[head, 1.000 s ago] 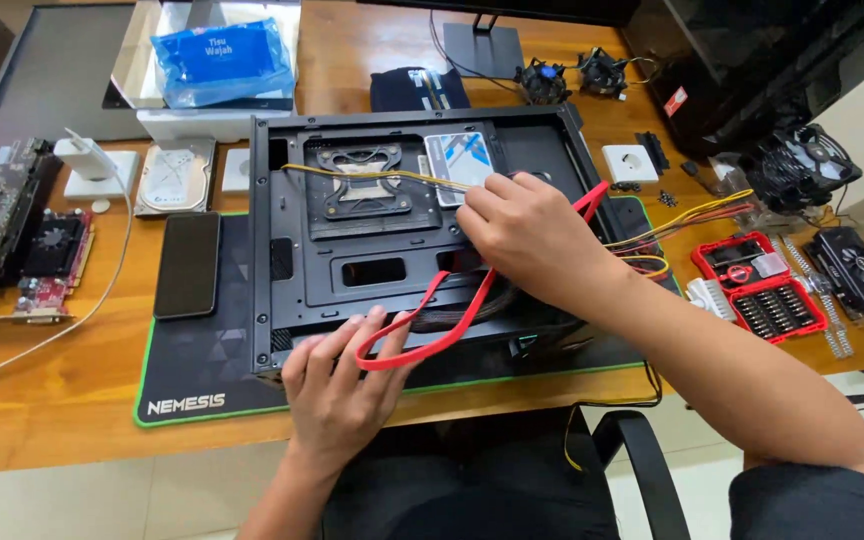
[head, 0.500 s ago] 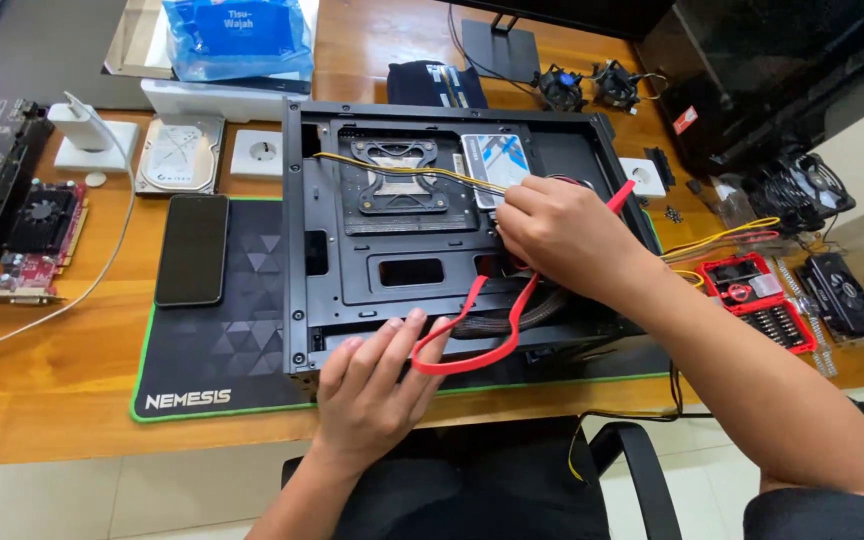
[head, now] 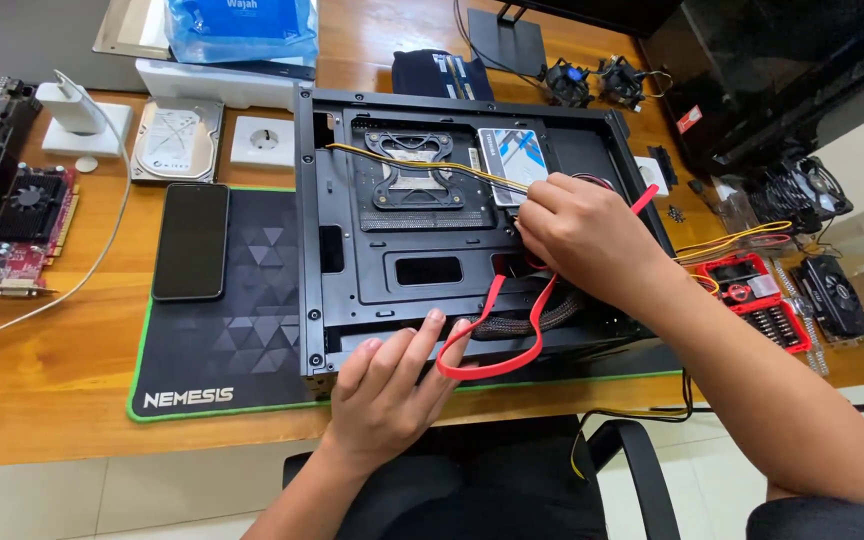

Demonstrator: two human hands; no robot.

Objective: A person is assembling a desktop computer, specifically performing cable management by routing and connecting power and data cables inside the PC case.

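Red flat cable (head: 512, 345) loops sideways across case (head: 352, 300).

Red cable (head: 497, 335); black case (head: 352, 250); black, green-edged triangle-patterned mat (head: 242, 330).

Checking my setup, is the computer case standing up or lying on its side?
Lying on its side. The black computer case rests flat on the desk mat, open side up, its inside tray facing the camera.

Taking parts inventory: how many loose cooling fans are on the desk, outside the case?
4. Two small black fans behind the black metal case; two larger black fans at the desk's right edge. More may be hidden beyond the frame or under clutter.
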